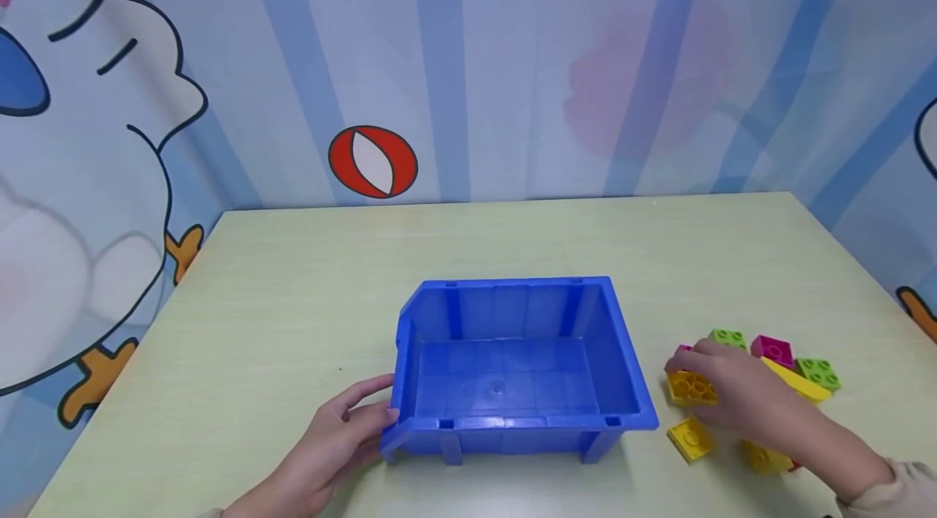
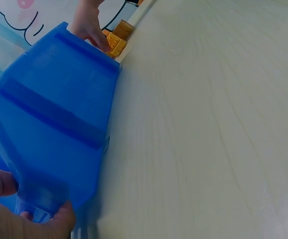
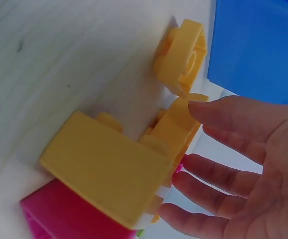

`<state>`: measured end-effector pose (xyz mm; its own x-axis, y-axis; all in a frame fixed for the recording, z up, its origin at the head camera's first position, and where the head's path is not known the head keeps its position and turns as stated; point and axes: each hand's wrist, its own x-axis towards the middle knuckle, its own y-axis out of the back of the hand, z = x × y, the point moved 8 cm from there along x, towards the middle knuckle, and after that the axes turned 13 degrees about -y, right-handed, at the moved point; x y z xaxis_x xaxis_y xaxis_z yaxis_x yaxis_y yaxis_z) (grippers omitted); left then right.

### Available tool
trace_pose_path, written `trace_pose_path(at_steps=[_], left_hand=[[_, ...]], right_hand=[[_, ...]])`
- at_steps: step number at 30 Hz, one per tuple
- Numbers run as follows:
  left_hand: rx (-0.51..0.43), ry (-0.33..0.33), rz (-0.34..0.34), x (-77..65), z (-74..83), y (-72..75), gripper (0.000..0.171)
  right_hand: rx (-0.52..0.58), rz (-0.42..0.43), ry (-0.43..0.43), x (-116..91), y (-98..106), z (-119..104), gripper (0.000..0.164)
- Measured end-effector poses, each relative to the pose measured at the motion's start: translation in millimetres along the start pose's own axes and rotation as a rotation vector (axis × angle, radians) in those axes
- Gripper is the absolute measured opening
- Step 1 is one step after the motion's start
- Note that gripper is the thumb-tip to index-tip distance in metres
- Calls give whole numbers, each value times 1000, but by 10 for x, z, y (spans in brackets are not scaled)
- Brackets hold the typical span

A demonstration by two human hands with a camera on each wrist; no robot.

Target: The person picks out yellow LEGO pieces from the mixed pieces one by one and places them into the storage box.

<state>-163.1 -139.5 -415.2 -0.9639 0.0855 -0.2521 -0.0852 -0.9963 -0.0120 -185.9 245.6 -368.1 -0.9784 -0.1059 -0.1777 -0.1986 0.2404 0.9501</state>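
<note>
A blue plastic bin [image 1: 505,376] stands on the table with no contents showing. At its left end, my left hand [image 1: 325,445] grips the rim, and the left wrist view shows thumb [image 2: 62,219] and fingers around the bin's corner. My right hand [image 1: 754,400] is over a group of toy building bricks to the right of the bin. Its thumb and fingers are extended beside a yellow brick [image 1: 686,389], with the thumb tip touching it or very close. Nearer me lies a small yellow brick [image 1: 690,438], underside up. The right hand hides part of the group.
Around the right hand lie green bricks [image 1: 818,373], a magenta brick [image 1: 773,350], a long yellow piece [image 1: 796,380] and a rounded yellow piece [image 1: 764,457]. A cartoon-printed cloth backdrop [image 1: 498,71] borders the pale table [image 1: 307,282] behind and at both sides.
</note>
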Motion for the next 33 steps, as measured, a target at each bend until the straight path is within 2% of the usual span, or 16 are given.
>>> trace_pose_path(at_steps=[7, 12, 17, 23, 33], left_hand=[[31, -43, -89, 61, 72, -60, 71], [55, -80, -108, 129, 120, -119, 81], [87, -62, -111, 150, 116, -139, 81], [70, -43, -126, 133, 114, -139, 80], [64, -61, -112, 111, 128, -150, 75]], right_hand=[[-16, 25, 25, 14, -21, 18, 40], [-15, 34, 25, 21, -41, 31, 40], [-13, 41, 13, 23, -38, 26, 39], [-7, 74, 35, 26, -23, 9, 39], [11, 75, 39, 21, -25, 16, 41]])
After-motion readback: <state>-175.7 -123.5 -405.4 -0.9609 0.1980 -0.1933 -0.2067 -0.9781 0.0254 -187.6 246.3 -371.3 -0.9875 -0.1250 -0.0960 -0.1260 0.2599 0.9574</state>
